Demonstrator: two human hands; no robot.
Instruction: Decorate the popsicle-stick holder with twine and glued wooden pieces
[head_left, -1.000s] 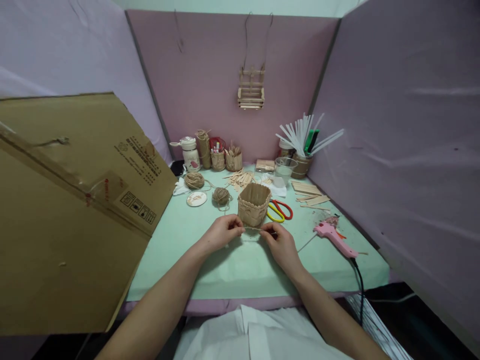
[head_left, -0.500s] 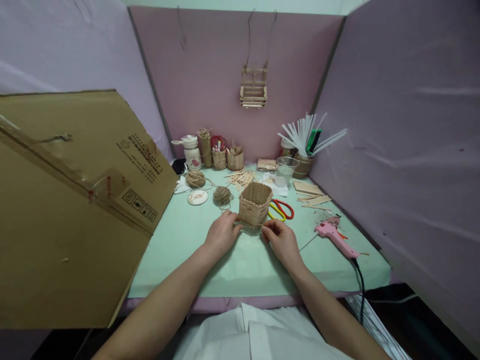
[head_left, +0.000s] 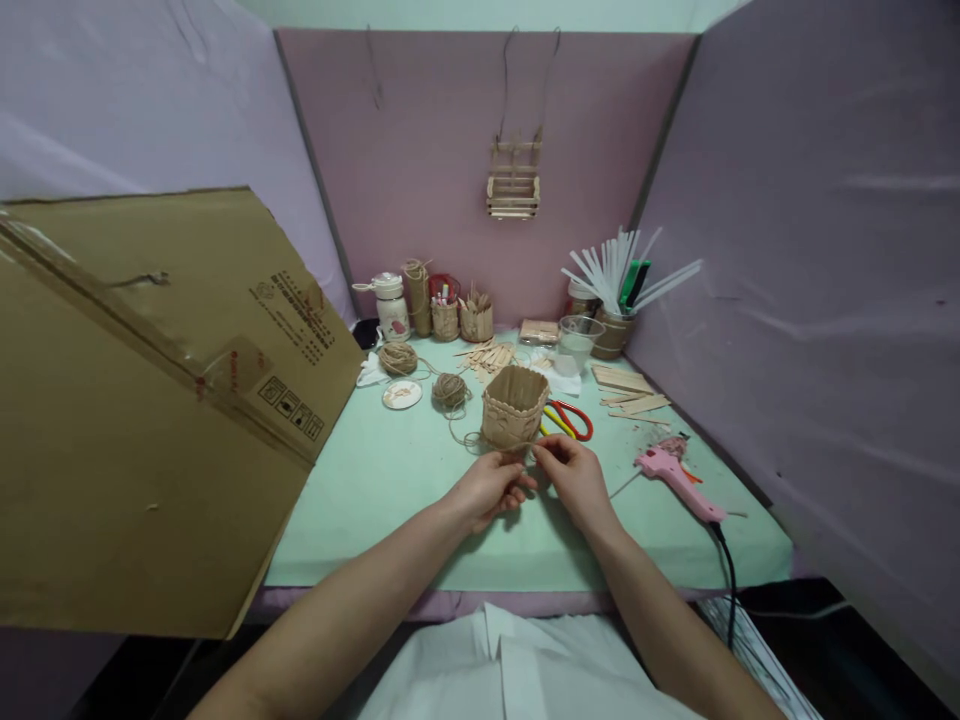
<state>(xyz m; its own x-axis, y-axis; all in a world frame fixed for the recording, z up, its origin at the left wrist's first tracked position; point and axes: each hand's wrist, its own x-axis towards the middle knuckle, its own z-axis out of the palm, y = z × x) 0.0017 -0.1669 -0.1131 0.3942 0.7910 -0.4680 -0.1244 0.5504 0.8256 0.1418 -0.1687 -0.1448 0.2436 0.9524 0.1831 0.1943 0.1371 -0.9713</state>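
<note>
Pinching twine strand (head_left: pixel 471 440): left hand (head_left: pixel 491 490) and right hand (head_left: pixel 576 475), both closed on it, fingertips nearly touching, just before stick basket (head_left: pixel 514 405) standing upright on bench (head_left: pixel 375 480). Glue gun (head_left: pixel 675 478) lying to right.

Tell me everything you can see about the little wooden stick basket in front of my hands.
The basket is a small open-topped box of pale flat wooden sticks set upright side by side, with rounded corners and a patterned band around its lower wall, too small to make out. It stands upright on the green table. Scissors lie just to its right, a twine ball to its left. The right hand pinches twine at its near base.
</note>
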